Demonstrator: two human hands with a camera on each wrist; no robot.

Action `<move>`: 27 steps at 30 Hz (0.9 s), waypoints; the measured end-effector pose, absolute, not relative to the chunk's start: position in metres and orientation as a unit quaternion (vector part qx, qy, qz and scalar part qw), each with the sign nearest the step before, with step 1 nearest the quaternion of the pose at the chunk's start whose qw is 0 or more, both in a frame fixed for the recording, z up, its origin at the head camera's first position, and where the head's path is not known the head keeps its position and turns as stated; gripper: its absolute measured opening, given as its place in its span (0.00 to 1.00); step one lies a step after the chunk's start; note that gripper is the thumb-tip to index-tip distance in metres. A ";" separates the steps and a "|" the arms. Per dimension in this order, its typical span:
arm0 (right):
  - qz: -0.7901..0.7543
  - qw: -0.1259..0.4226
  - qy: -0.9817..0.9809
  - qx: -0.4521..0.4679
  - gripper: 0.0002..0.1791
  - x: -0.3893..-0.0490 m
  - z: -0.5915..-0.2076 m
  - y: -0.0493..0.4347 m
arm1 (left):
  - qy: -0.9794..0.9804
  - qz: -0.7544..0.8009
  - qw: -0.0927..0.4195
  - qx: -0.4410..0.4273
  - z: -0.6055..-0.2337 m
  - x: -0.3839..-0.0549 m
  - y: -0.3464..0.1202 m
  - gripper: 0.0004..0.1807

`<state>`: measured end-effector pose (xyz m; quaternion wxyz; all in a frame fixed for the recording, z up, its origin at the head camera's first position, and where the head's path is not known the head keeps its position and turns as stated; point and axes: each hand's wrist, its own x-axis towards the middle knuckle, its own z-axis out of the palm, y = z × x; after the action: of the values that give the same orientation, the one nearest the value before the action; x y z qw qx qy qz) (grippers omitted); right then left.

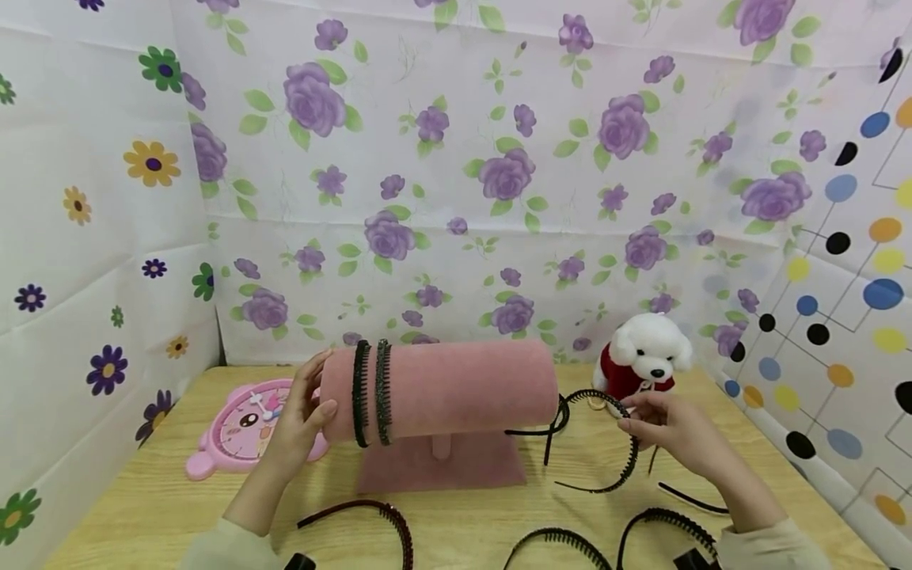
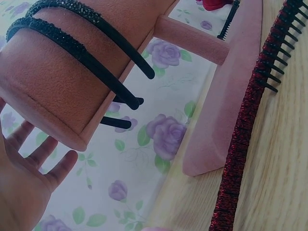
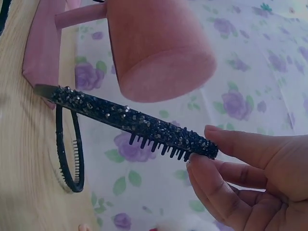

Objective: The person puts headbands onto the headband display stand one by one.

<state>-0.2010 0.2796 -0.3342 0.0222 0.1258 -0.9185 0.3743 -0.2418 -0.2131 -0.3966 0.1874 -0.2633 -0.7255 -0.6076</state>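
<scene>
A pink padded headband stand (image 1: 463,388) lies crosswise on its post and flat base. Two black toothed headbands, one plain-looking (image 1: 361,396) and one glittery (image 1: 384,396), sit round its left part. My left hand (image 1: 294,423) rests at the roll's left end with fingers spread loosely; in the left wrist view its fingers extend beside that end. To the right of the stand, my right hand (image 1: 677,431) pinches a black headband (image 3: 130,118) covered in dark sparkling stones between thumb and fingers. Its teeth point inward, and it hangs apart from the roll.
A dark red headband (image 1: 395,516) and black headbands (image 1: 563,536) (image 1: 666,516) lie along the table's (image 1: 456,514) front. Another black headband (image 1: 527,433) is by the stand's right end. Behind are a pink clock (image 1: 235,427) at left and a white toy dog (image 1: 651,348) at right.
</scene>
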 end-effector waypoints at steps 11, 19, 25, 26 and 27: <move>0.302 0.084 -0.941 0.128 0.21 -0.202 -0.308 0.263 | -0.723 -0.611 0.186 -0.264 -0.395 -0.244 -0.208 0.32; 0.271 0.123 -0.946 0.131 0.18 -0.203 -0.290 0.247 | -0.723 -0.611 0.189 -0.260 -0.397 -0.242 -0.212 0.32; 0.235 0.137 -0.954 0.129 0.22 -0.203 -0.279 0.236 | -0.722 -0.609 0.193 -0.265 -0.397 -0.241 -0.212 0.32; 0.236 0.137 -0.953 0.131 0.22 -0.203 -0.277 0.234 | -0.722 -0.608 0.194 -0.266 -0.397 -0.241 -0.212 0.32; 0.234 0.139 -0.953 0.132 0.22 -0.203 -0.276 0.233 | -0.722 -0.609 0.194 -0.267 -0.397 -0.242 -0.212 0.32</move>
<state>-0.2034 0.2326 -0.2755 0.1389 0.1323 -0.9531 0.2339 -0.2416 -0.2117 -0.3970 0.1940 -0.2666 -0.7216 -0.6088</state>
